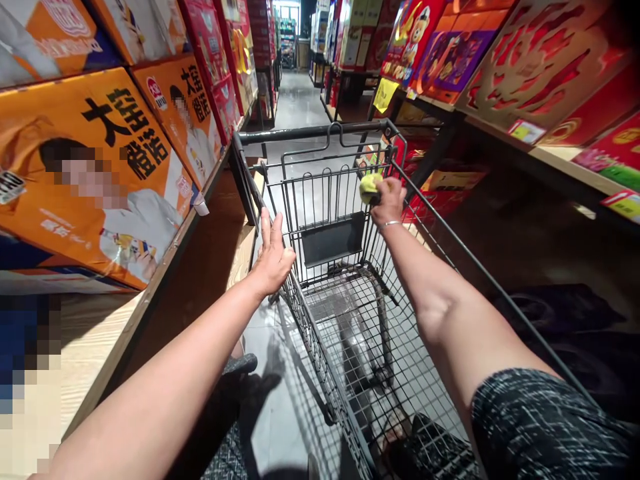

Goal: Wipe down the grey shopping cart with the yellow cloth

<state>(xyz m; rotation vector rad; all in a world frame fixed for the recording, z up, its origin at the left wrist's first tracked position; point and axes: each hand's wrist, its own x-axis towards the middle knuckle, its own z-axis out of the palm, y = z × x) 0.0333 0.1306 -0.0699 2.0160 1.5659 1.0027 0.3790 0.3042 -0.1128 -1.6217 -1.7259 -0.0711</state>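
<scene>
Shop aisle, boxes (100, 167) shelved on both sides. Cart (300, 133): basket empty. Left hand (273, 253): fingers straight and loose, palm resting on the left rim. Right hand (389, 203): clenched round a yellow cloth (369, 185), pressed to the far right rim. Wiping seemingly mid-course; wiped and unwiped parts indistinguishable.

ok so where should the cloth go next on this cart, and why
Probably slide the right hand and its yellow cloth left along the far bar of the cart: the cloth sits bunched near the bar's right end, and the left hand rests open on the left rim, steadying the cart.
</scene>
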